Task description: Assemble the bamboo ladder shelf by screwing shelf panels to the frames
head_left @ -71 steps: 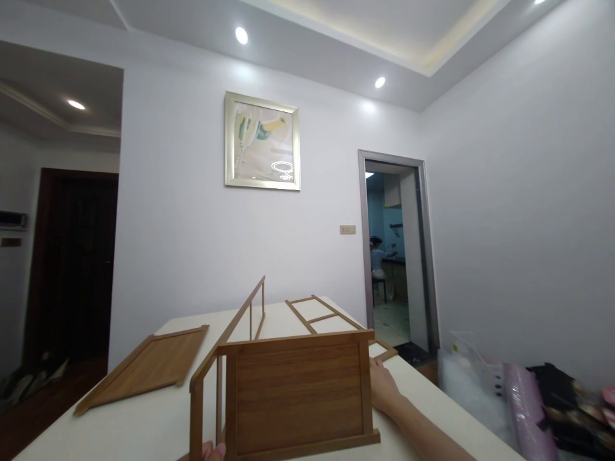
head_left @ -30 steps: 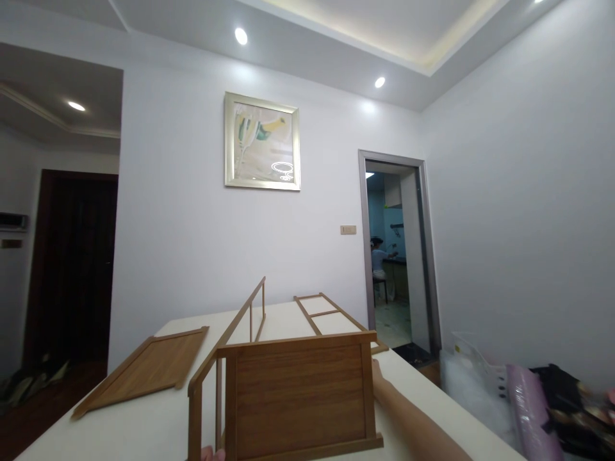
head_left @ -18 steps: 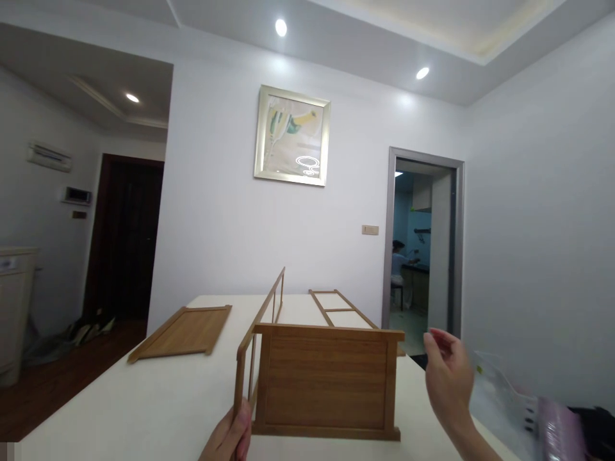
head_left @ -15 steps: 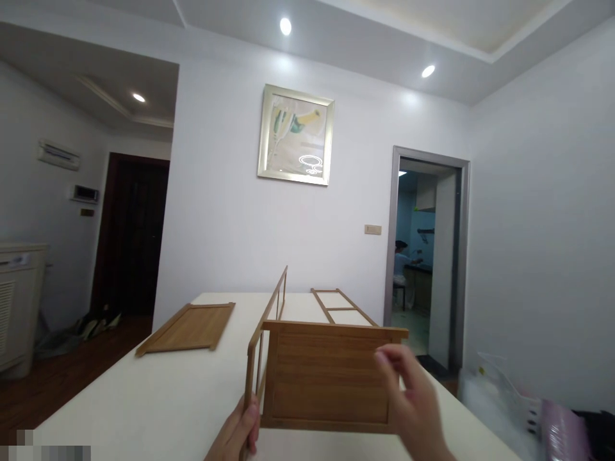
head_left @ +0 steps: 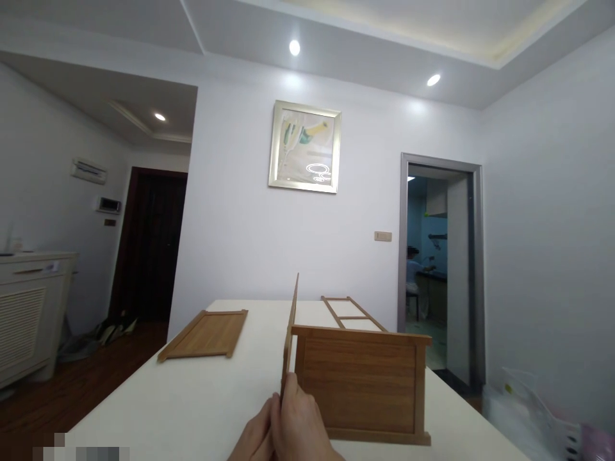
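Note:
A wooden frame point(head_left: 289, 333) stands on edge on the table, seen nearly edge-on. My left hand point(head_left: 254, 432) is closed on its near post from the left. My right hand point(head_left: 305, 422) is beside it, closed at the same post, with its fingertips partly hidden. Just right of the frame stands a wooden panel point(head_left: 360, 384) with a raised border, its lower left corner covered by my right hand. Behind the panel an open frame with a crossbar point(head_left: 353, 317) reaches back along the table. To the left another wooden panel point(head_left: 206, 336) lies flat.
These parts are on a white table point(head_left: 168, 410) against the wall. A doorway point(head_left: 427, 256) at the right shows a person point(head_left: 413, 272) in another room. Plastic-wrapped items point(head_left: 514, 410) are at the lower right. A white cabinet point(head_left: 38, 307) stands far left.
My right hand has left the panel's right side and come across to the frame beside my left hand. The view has turned left, and the frame now appears more edge-on.

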Motion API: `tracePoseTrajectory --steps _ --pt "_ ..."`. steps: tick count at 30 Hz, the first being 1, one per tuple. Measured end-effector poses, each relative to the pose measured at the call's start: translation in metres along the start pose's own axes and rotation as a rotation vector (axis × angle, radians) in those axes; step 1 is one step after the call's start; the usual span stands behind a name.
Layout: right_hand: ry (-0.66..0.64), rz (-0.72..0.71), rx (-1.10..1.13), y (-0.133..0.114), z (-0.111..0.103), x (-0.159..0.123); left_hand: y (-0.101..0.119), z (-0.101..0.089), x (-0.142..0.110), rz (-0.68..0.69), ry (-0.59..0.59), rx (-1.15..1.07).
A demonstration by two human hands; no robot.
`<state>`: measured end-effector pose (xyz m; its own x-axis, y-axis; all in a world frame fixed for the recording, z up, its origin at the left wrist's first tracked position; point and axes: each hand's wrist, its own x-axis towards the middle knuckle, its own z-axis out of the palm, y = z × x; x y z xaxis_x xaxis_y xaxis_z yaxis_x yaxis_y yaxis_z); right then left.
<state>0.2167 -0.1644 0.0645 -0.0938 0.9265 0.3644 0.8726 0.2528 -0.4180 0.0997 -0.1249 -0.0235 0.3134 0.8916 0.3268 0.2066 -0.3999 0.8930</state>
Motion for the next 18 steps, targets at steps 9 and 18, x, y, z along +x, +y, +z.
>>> tracePoseTrajectory --steps 9,18 --pt "0.32 -0.131 0.33 0.037 -0.07 -0.004 -0.025 0.007 0.018 -0.09 0.059 -0.002" --pt "0.28 -0.119 0.386 0.093 -0.09 -0.042 -0.038 0.006 0.078 -0.138 0.123 0.374"
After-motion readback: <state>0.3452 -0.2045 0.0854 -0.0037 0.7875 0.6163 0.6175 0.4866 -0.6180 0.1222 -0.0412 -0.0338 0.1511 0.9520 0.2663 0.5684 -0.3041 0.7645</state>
